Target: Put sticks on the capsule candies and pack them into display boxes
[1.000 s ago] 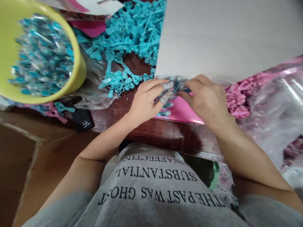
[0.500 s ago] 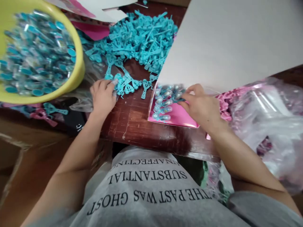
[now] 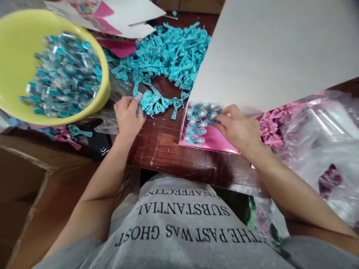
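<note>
Head view: the left hand [image 3: 127,117] beside small turquoise plastic clips [image 3: 155,104], the right hand [image 3: 238,129] over a glossy pink cardboard box [image 3: 221,141].
The left's fingers curl narrow; whether they grip a clip, I cannot tell. The right's pinch close at clear, turquoise-tinted capsule-shaped pieces [image 3: 199,132] lying inside the box; its grip is hidden.

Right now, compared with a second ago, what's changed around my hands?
Your left hand has moved left, off the pink box, to the turquoise plastic pieces; whether it grips one is unclear. The clear capsules along the box's left side now show more fully. Your right hand stays at the box; the yellow tub still stands at the left.
</note>
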Available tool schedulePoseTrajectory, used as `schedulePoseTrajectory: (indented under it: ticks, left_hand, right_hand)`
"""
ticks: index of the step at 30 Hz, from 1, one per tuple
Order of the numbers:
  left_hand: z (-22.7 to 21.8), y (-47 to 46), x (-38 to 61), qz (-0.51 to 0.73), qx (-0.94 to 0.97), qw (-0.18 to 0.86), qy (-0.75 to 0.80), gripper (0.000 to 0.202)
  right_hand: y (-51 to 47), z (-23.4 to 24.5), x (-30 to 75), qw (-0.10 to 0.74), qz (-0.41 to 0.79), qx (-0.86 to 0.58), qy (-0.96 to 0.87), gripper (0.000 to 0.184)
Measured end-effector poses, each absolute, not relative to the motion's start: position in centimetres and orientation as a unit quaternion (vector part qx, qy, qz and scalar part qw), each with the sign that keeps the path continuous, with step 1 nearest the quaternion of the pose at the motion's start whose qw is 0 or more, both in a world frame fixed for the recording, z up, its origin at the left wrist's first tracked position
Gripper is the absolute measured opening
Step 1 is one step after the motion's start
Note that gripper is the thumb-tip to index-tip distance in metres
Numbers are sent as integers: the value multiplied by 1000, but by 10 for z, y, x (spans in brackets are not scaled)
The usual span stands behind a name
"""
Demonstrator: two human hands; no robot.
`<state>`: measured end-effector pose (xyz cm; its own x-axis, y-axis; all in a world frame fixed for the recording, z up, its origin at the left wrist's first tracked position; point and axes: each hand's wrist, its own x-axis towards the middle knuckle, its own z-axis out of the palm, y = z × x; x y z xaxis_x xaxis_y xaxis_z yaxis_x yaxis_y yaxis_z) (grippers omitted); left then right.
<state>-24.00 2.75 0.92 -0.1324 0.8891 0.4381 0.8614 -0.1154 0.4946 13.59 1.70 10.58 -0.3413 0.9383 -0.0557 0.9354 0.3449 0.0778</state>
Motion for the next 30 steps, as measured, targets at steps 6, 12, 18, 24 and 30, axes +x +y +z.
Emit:
schedulePoseTrajectory:
  ticks: [6, 12, 18, 24, 30]
  left_hand:
    - [40, 1, -235, 451, 612, 1, 650, 16]
    - [43, -31, -225, 506, 600, 47, 617, 9]
    - [37, -66, -217, 541, 529, 224, 614, 14]
    - [28, -96, -232, 581, 392, 377, 606, 22]
    - [19, -114, -245, 571, 381, 387, 615, 34]
  right_hand:
    - [9, 115, 131, 74, 57, 574, 814, 47]
    - [19, 110, 121, 108, 56, 567, 814, 39]
    - [3, 144, 121, 54, 114, 519, 845, 50]
    - [22, 183, 24, -92, 78, 363, 924, 46]
    - [88, 150, -167, -109, 9, 272, 956, 39]
